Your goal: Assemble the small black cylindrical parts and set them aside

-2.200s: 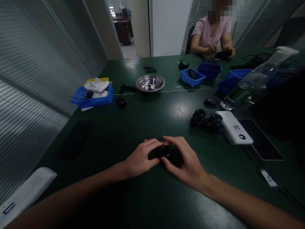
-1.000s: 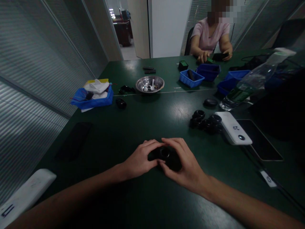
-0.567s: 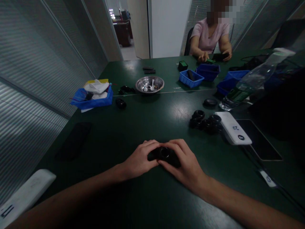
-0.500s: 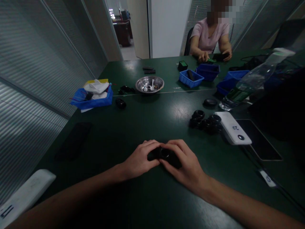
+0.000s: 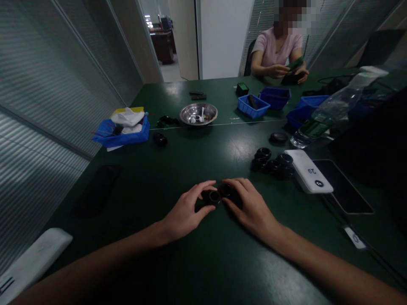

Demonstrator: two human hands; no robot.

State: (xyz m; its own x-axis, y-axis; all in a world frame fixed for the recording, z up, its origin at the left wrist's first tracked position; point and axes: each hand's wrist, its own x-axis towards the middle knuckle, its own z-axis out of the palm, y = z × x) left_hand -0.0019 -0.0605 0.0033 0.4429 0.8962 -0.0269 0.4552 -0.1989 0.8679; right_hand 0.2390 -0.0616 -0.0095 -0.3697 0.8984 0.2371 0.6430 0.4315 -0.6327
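Both my hands rest on the dark green table [image 5: 178,165] near its front edge. My left hand [image 5: 187,209] pinches a small black ring-shaped part [image 5: 213,196] between thumb and fingers. My right hand [image 5: 251,207] curls over a second black ring-shaped part [image 5: 226,190] right beside it, and the two parts sit side by side, nearly touching. A cluster of several similar black rings [image 5: 270,163] lies to the right, a hand's length beyond my right hand.
A white power bank [image 5: 310,171] and a dark phone [image 5: 343,186] lie right of the rings, with a plastic bottle [image 5: 330,110] behind. A steel bowl [image 5: 199,113] and blue bins [image 5: 124,131] [image 5: 252,106] sit farther back. Another person in a pink shirt [image 5: 280,46] works at the far end.
The black piece that both hands covered now shows as two ring parts side by side, one in each hand. My hands have shifted slightly away from me. The far person lifted something green.
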